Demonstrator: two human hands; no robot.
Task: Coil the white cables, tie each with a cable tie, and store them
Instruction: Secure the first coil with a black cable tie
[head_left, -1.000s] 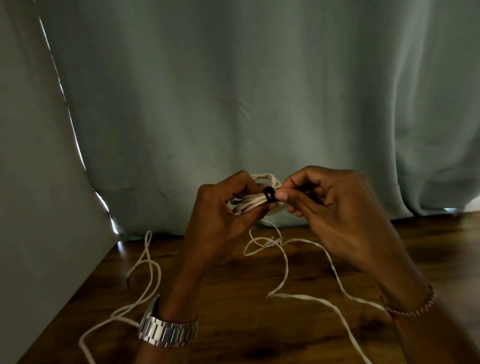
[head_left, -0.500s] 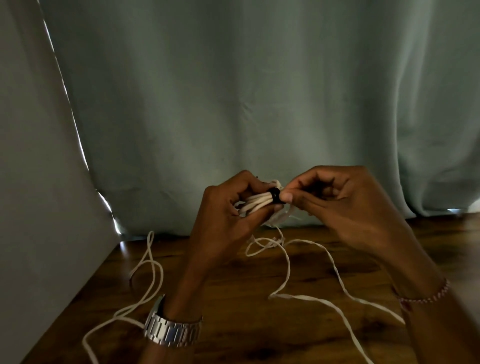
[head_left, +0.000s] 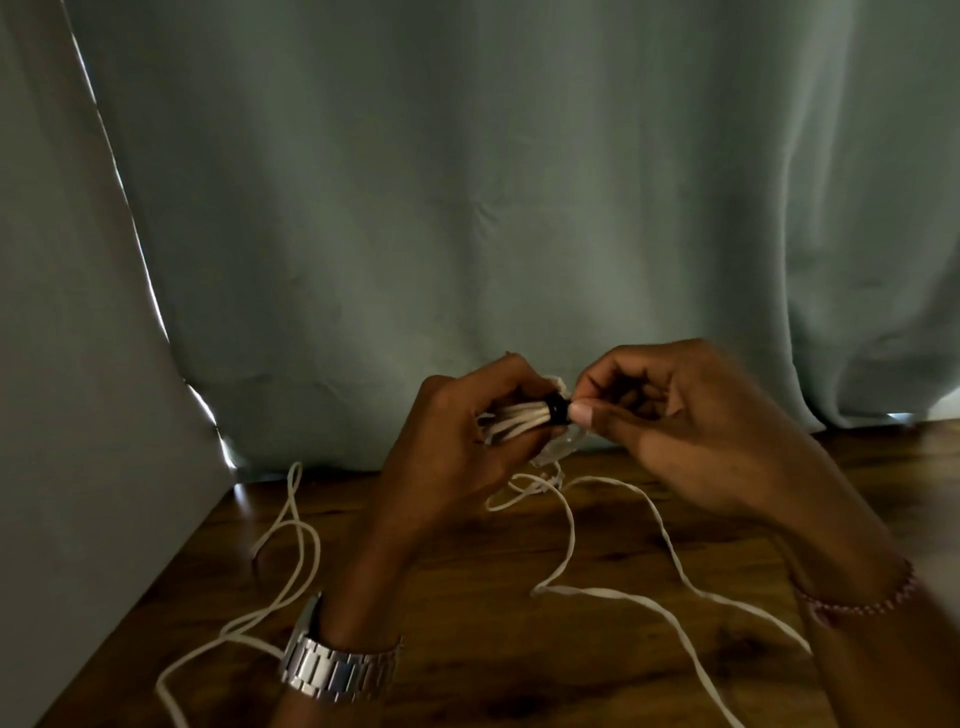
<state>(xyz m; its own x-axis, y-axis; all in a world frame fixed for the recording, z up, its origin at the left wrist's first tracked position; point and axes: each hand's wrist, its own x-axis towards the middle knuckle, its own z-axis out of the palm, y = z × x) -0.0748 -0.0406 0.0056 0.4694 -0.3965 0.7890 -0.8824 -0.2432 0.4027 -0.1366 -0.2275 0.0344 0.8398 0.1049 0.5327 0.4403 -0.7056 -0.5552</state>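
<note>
My left hand (head_left: 457, 431) grips a coiled white cable (head_left: 517, 420), its strands bunched between thumb and fingers above the wooden table (head_left: 467, 649). A black cable tie (head_left: 555, 407) rings the bundle at its right end. Just right of the bundle, my right hand (head_left: 691, 421) pinches the tie with thumb and forefinger. A pale translucent piece (head_left: 558, 446) hangs below the bundle. Loose white cable (head_left: 613, 592) trails over the table beneath both hands, and another loose length (head_left: 280, 561) lies at the left.
A grey-green curtain (head_left: 493, 208) hangs right behind the table's far edge. A pale wall (head_left: 67, 415) borders the table on the left. A metal watch (head_left: 337, 667) is on my left wrist and a bead bracelet (head_left: 862, 603) on my right.
Both hands have shifted slightly to the right with the bundle. The looped end of the coil above the tie is now mostly hidden by my fingers.
</note>
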